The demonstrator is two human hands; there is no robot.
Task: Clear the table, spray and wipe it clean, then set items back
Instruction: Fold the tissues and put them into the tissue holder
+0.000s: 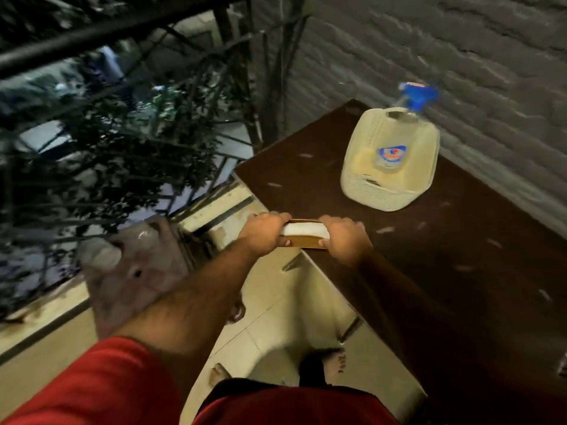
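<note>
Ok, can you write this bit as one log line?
both hands: left hand, right hand grip box | table edge | spray bottle in basket

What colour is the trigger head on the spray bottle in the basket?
Blue. The spray bottle's trigger head sticks up above the cream basket; it shows in the head view.

We held both arms stretched forward and close together. Our left hand [264, 233] and right hand [346, 239] each had fingers curled, gripping opposite ends of one item.
</note>
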